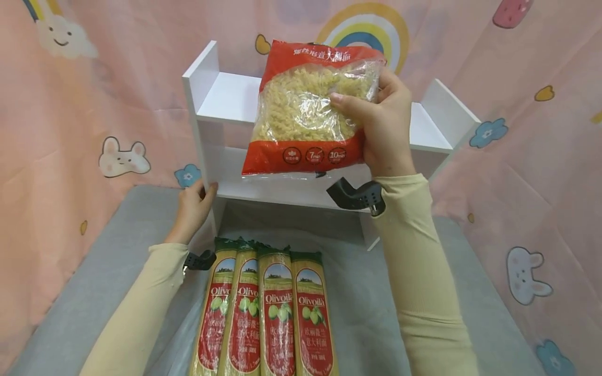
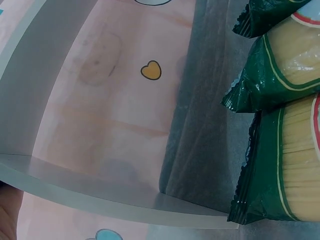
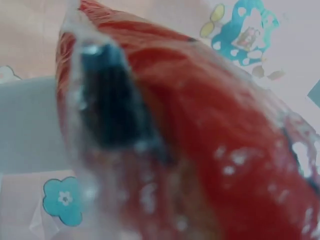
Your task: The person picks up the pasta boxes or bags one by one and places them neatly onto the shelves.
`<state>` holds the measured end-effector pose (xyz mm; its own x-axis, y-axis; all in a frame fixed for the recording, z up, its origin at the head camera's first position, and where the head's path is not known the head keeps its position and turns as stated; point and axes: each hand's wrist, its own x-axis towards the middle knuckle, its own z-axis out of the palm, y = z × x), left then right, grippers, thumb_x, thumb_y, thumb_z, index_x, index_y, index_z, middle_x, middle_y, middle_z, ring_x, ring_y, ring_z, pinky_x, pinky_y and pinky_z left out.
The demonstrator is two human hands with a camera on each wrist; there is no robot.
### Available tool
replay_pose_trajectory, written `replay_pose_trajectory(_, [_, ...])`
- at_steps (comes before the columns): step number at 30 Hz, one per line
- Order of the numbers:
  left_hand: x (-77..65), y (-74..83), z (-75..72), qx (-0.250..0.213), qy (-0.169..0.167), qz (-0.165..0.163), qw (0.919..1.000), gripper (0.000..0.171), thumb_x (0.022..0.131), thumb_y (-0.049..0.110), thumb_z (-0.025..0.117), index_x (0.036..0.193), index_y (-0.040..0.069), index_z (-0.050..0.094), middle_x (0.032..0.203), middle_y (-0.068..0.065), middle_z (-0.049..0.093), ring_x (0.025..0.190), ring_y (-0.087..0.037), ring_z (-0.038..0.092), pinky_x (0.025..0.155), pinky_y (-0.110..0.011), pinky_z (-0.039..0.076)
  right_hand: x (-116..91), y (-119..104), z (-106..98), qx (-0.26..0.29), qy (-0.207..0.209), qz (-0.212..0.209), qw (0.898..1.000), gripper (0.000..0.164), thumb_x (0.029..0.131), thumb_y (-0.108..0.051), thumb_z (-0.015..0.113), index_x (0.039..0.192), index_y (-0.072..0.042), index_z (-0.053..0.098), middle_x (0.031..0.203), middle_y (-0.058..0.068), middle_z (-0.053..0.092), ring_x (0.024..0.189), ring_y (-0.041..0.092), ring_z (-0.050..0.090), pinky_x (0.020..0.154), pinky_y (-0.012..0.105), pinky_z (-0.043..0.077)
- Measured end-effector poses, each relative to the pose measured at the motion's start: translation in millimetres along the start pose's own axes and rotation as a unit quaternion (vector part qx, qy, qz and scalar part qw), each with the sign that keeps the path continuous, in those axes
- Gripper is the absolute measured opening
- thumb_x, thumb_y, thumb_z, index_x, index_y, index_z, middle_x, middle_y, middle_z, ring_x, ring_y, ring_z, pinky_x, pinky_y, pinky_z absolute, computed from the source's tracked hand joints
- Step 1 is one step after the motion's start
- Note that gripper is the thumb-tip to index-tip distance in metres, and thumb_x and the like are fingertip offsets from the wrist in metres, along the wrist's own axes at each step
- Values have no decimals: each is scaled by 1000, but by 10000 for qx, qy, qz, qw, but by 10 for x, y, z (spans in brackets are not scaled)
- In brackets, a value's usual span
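Note:
In the head view, my right hand (image 1: 388,125) holds a red and clear bag of spiral pasta (image 1: 305,107) by its right side, thumb across the front. The bag is raised in front of a white shelf (image 1: 282,180) and covers part of it. Its red wrapper (image 3: 200,110) fills much of the right wrist view, blurred. Lower down, my left hand (image 1: 190,211) grips the shelf's left side panel (image 1: 199,141), thumb on the inner side. Only an edge of that hand (image 2: 9,212) shows in the left wrist view.
Several long packs of Olivoilà spaghetti (image 1: 277,313) lie side by side on the grey cloth (image 1: 362,313) in front of the shelf. Their green ends (image 2: 260,170) show in the left wrist view. A pink patterned curtain (image 1: 517,172) hangs behind and at both sides.

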<state>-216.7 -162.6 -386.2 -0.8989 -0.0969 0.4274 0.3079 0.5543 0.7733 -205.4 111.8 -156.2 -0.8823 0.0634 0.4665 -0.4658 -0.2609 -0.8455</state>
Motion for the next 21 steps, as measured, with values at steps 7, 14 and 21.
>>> replay_pose_trajectory(7, [-2, -5, 14, -103, 75, 5, 9999, 29, 99, 15, 49, 112, -7, 61, 80, -24, 64, 61, -22, 48, 52, -25, 36, 221, 114, 214, -85, 210, 165, 9996, 33, 70, 11, 72, 98, 1, 59, 93, 15, 61, 81, 25, 64, 74, 35, 53])
replay_pose_trajectory(14, [-9, 19, 41, -96, 79, 67, 9999, 26, 98, 16, 49, 102, -7, 62, 64, -15, 55, 53, -15, 40, 49, -27, 32, 350, 259, 337, -306, 293, 690, 9967, 32, 73, 9, 72, 99, -1, 56, 94, 12, 60, 79, 21, 63, 74, 32, 53])
replay_pose_trajectory(21, [9, 5, 21, -132, 133, 176, 9997, 26, 98, 14, 49, 105, -7, 62, 70, -20, 61, 57, -19, 45, 51, -28, 34, 391, 330, 355, -1417, -405, 1365, 9796, 39, 77, -4, 72, 112, -2, 54, 101, 10, 58, 87, 20, 61, 75, 30, 53])
